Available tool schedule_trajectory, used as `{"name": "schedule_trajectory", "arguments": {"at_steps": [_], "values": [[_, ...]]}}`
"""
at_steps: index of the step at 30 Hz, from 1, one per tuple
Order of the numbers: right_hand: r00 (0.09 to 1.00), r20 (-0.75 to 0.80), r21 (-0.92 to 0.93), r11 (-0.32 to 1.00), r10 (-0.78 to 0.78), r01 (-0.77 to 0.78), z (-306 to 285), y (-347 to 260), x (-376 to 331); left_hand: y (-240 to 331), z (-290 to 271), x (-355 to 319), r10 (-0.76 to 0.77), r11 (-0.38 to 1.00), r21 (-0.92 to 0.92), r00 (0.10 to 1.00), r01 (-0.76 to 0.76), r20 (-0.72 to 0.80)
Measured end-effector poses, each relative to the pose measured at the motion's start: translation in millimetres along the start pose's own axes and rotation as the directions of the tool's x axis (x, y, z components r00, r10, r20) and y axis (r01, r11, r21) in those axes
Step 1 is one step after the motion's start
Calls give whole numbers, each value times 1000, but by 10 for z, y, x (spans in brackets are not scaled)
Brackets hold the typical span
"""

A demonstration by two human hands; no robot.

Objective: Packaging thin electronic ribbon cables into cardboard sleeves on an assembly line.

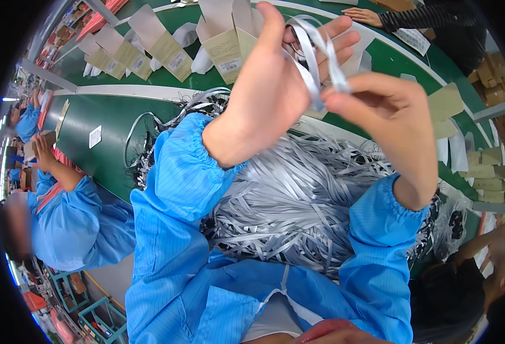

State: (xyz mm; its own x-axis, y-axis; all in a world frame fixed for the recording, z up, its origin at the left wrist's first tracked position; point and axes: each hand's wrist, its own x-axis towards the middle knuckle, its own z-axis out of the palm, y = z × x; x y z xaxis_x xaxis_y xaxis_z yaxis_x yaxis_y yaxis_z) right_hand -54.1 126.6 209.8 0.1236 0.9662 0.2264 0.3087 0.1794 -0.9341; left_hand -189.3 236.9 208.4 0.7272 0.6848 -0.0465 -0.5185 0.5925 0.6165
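My left hand (pixel 267 94) is raised over the bench, palm up with the fingers spread. Across its palm and fingers lies a looped silver-grey lanyard (pixel 335 70), with a small dark part near the fingers that is too blurred to make out. My right hand (pixel 393 106) is closed, its thumb and fingers pinching the lanyard beside the left palm. Below both hands, between my blue sleeves, a big heap of similar grey lanyards (pixel 292 200) covers the near side of the bench. Black cord ends show around the heap's edges.
Open-topped cardboard boxes (pixel 221 54) with white bags stand along the green conveyor (pixel 172 11). A white label (pixel 95 137) lies on the green bench top (pixel 74 123). Co-workers sit at left and lower right; another person's hand (pixel 362 16) rests at the far side.
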Motion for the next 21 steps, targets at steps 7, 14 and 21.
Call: {"name": "schedule_trajectory", "arguments": {"at_steps": [7,14,21], "values": [[833,-505,-4,967,-223,257,230,-138,98,253,43,-63,-177,974,156,980,161,90],[969,-133,-171,968,-207,183,373,-215,111,232,1,-140,-87,783,622,988,-12,128],[934,-173,-203,939,-313,277,451,-110,121,20,22,-147,369,368,821,879,-436,302]]}}
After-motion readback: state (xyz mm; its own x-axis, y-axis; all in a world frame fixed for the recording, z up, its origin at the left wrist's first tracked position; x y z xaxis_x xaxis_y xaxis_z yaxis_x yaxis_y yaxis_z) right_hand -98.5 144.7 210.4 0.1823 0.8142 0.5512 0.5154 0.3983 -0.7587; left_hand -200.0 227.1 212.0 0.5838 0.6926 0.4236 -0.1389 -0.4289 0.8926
